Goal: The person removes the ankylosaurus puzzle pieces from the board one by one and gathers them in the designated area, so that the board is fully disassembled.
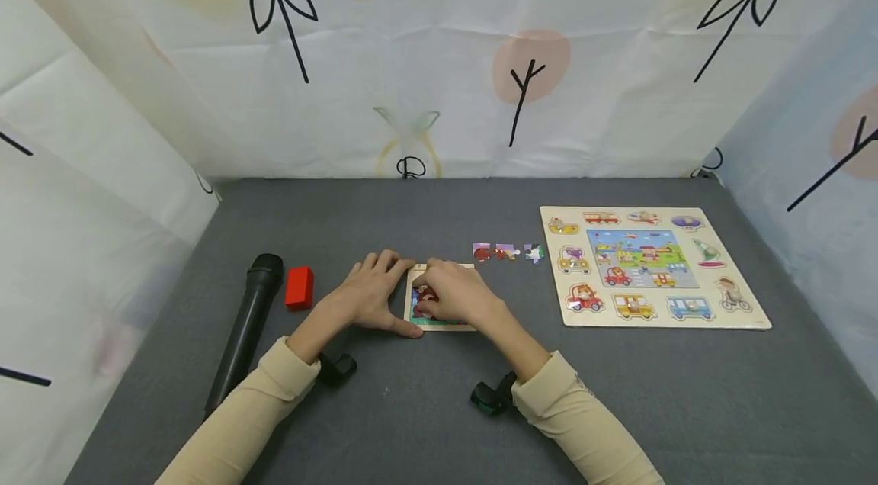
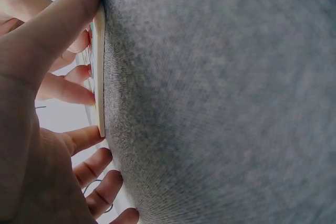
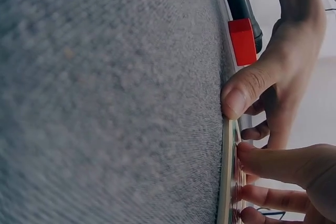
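Observation:
A small wooden jigsaw puzzle board (image 1: 440,328) with a colourful picture lies flat on the grey table. My left hand (image 1: 370,293) steadies it from the left, fingers spread; its thumb touches the near edge and its index finger the far corner. Over the picture bends my right hand (image 1: 458,293). In the right wrist view its thumb and fingers stand apart, tips down on the picture, around a reddish-brown puzzle piece (image 3: 235,178). The piece's outline is mostly hidden. Three loose puzzle pieces (image 1: 507,252) lie in a row beyond the board, to its right.
A larger wooden vehicle puzzle (image 1: 572,317) lies at the right. On the left are a red block (image 1: 299,288) and a black microphone (image 1: 248,332). Printed white cloth (image 1: 439,58) hangs along the back and sides of the table.

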Demonstrator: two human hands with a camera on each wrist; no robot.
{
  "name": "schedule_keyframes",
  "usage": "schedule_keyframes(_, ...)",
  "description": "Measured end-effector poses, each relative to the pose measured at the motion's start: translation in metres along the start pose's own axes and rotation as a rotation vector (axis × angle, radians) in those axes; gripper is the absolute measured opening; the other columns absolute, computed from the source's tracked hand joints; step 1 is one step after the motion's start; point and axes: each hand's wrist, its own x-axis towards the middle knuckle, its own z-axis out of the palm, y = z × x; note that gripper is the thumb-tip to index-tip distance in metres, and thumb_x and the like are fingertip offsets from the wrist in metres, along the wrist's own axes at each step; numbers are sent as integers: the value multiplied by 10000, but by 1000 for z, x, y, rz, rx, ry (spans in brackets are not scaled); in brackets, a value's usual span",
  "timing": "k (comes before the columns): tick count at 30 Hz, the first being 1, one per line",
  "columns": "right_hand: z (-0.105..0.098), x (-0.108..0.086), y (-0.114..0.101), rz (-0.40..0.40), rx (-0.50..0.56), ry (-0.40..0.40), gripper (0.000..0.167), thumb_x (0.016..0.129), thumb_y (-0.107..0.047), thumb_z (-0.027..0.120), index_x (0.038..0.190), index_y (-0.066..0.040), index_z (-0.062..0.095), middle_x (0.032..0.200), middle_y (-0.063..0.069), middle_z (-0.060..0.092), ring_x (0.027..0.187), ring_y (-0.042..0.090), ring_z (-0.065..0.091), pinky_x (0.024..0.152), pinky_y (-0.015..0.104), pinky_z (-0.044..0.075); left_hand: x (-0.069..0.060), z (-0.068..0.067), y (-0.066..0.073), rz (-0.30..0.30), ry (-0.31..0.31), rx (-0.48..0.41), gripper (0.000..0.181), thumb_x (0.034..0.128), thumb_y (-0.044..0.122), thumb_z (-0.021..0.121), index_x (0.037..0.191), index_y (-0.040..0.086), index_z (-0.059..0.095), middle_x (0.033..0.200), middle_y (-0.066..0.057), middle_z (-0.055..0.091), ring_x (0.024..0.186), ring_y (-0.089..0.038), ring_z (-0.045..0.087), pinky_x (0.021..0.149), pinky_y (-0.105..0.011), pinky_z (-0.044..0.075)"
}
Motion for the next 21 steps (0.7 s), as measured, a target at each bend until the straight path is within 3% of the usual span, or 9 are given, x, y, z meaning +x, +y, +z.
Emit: schedule_keyframes(21, 2, -1, -3, 11, -17, 9, 219, 946, -229, 749, 1154, -165, 732, 1056, 48, 649, 812, 165, 564, 666, 344, 506, 0, -1, 1, -17, -15, -14, 1118, 687, 762, 788, 1559, 183, 395, 1515, -138, 406, 1289, -359, 441, 1009, -539, 411)
